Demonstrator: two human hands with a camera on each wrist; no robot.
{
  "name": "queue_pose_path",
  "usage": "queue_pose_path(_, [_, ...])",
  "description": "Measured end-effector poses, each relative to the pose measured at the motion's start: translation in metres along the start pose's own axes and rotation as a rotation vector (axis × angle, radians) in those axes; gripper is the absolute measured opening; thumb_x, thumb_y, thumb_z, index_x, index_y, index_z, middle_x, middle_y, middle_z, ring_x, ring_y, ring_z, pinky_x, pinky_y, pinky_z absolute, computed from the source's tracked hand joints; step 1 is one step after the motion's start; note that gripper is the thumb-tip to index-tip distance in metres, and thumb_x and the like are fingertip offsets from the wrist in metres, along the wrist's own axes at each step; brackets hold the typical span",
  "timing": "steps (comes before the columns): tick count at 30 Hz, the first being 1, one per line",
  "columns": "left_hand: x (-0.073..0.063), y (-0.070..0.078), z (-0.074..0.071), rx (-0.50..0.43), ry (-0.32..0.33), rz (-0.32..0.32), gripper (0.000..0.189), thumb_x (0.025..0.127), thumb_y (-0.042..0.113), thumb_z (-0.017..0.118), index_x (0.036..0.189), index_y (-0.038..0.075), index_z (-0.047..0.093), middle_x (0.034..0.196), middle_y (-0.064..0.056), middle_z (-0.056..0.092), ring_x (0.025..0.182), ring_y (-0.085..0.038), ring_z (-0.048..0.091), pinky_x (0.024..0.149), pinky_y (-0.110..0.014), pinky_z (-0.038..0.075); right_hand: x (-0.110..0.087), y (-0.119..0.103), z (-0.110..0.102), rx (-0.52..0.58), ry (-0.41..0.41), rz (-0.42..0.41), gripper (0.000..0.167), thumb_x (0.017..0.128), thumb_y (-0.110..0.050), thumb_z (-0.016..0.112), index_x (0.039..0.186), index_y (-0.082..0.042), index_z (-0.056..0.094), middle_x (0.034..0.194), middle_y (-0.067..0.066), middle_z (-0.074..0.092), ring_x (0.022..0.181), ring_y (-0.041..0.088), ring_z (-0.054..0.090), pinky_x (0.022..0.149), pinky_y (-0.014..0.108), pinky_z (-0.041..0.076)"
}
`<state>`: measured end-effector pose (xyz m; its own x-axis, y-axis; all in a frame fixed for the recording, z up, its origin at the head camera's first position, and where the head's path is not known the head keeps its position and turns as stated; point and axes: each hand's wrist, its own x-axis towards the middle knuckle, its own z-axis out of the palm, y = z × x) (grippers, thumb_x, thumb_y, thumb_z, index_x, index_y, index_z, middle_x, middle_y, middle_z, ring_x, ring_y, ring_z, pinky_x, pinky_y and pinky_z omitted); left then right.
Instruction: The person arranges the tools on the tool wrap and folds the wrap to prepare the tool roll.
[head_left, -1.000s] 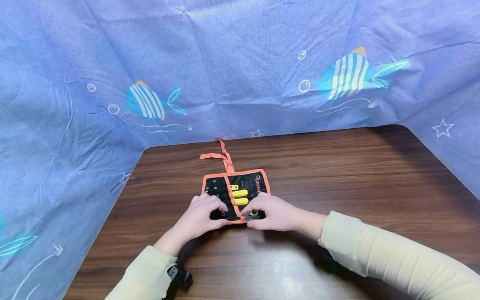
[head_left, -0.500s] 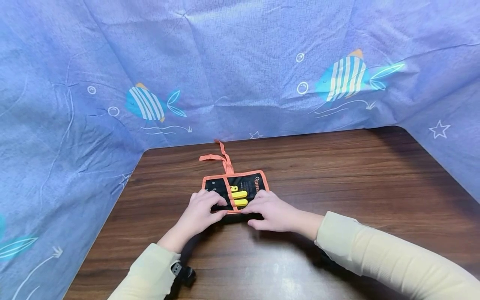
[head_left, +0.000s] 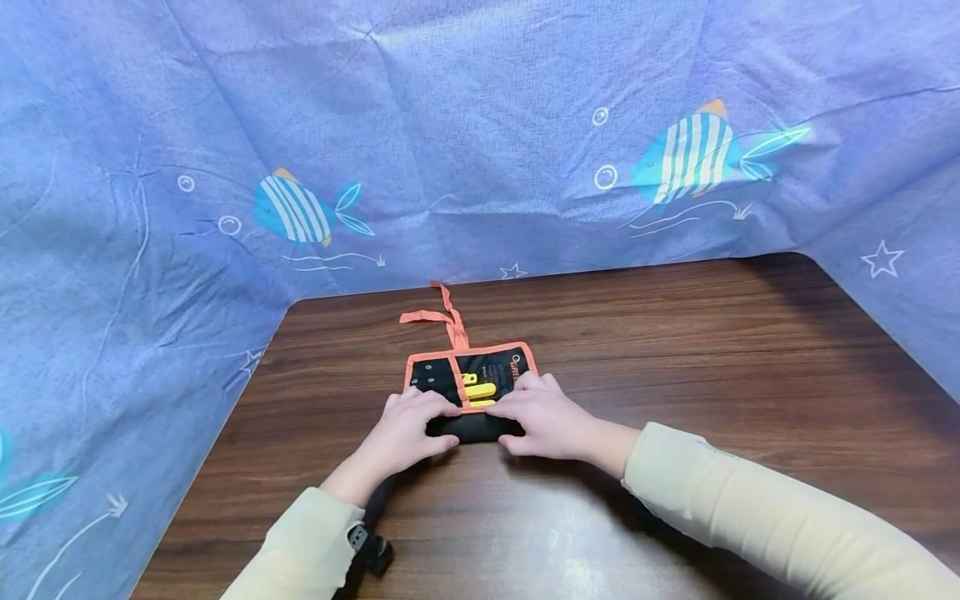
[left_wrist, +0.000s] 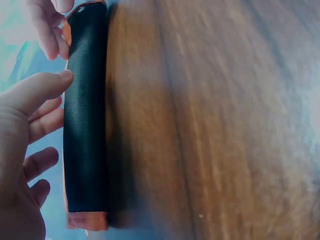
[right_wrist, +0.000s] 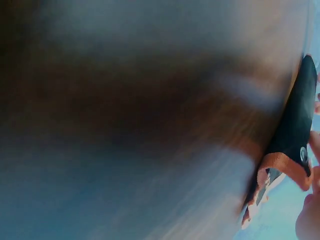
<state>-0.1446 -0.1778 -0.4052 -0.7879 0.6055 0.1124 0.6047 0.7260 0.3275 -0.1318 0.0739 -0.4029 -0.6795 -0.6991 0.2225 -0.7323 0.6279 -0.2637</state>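
A small black tool roll point(head_left: 491, 368) with orange trim lies mid-table, its near end folded over into a thick black fold point(head_left: 477, 428). White numbers run down its left part, and yellow round-ended pieces point(head_left: 480, 390) poke from the pocket edge. My left hand point(head_left: 408, 427) grips the fold's left side, thumb in front and fingers over the top. On the other side my right hand point(head_left: 546, 421) holds the fold the same way. The left wrist view has the left thumb against the black fold point(left_wrist: 86, 120); in the right wrist view a metal eyelet point(right_wrist: 304, 155) shows near the corner.
Two orange tie straps point(head_left: 456, 323) trail from the roll's far edge. Dark wood table point(head_left: 660, 350) surrounds it, bounded at back and sides by a blue fish-print cloth point(head_left: 480, 150). A small black device point(head_left: 372, 552) sits at the left cuff.
The near edge of the tool roll has been turned up and folded away from the person, covering the lower numbers and part of the yellow pieces. Both hands have moved slightly along with it.
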Motion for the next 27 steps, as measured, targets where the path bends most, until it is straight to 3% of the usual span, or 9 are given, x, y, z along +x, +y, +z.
queue_pose_path(4, [0.001, -0.003, 0.004, 0.012, -0.028, -0.015, 0.037, 0.078, 0.035, 0.075, 0.111, 0.022, 0.067, 0.108, 0.008, 0.063, 0.098, -0.016, 0.05, 0.076, -0.038, 0.031, 0.002, 0.002, 0.002, -0.03, -0.024, 0.005, 0.042, 0.083, -0.035, 0.067, 0.12, -0.017, 0.065, 0.111, -0.005, 0.066, 0.093, 0.016, 0.045, 0.074, 0.035, 0.031])
queue_pose_path(9, [0.003, -0.005, 0.006, -0.007, -0.011, -0.003, 0.036, 0.077, 0.034, 0.076, 0.11, 0.022, 0.066, 0.107, 0.008, 0.062, 0.098, -0.015, 0.05, 0.076, -0.038, 0.033, 0.005, 0.009, 0.004, 0.071, -0.07, -0.015, 0.044, 0.084, -0.028, 0.068, 0.124, -0.009, 0.061, 0.117, 0.002, 0.064, 0.106, 0.018, 0.054, 0.089, 0.037, 0.038])
queue_pose_path(12, [0.003, -0.006, 0.008, -0.02, 0.0, 0.001, 0.036, 0.077, 0.034, 0.076, 0.109, 0.022, 0.066, 0.106, 0.009, 0.061, 0.097, -0.014, 0.05, 0.079, -0.04, 0.034, 0.005, 0.012, 0.005, 0.136, -0.105, -0.01, 0.046, 0.086, -0.026, 0.067, 0.127, -0.008, 0.058, 0.121, 0.004, 0.062, 0.113, 0.018, 0.054, 0.097, 0.037, 0.037])
queue_pose_path(20, [0.003, -0.007, 0.013, -0.044, 0.017, 0.04, 0.038, 0.076, 0.031, 0.078, 0.11, 0.021, 0.065, 0.106, 0.008, 0.06, 0.097, -0.016, 0.048, 0.083, -0.044, 0.036, 0.006, 0.015, 0.004, 0.194, -0.134, 0.025, 0.046, 0.086, -0.026, 0.067, 0.128, -0.01, 0.059, 0.123, 0.003, 0.06, 0.114, 0.02, 0.052, 0.096, 0.038, 0.038])
queue_pose_path(27, [0.005, -0.006, 0.014, -0.034, 0.01, 0.028, 0.039, 0.076, 0.032, 0.077, 0.112, 0.022, 0.065, 0.107, 0.008, 0.059, 0.097, -0.016, 0.046, 0.082, -0.042, 0.035, 0.008, 0.016, 0.005, 0.184, -0.136, 0.045, 0.045, 0.085, -0.027, 0.068, 0.126, -0.01, 0.06, 0.122, 0.002, 0.061, 0.111, 0.02, 0.052, 0.095, 0.037, 0.039])
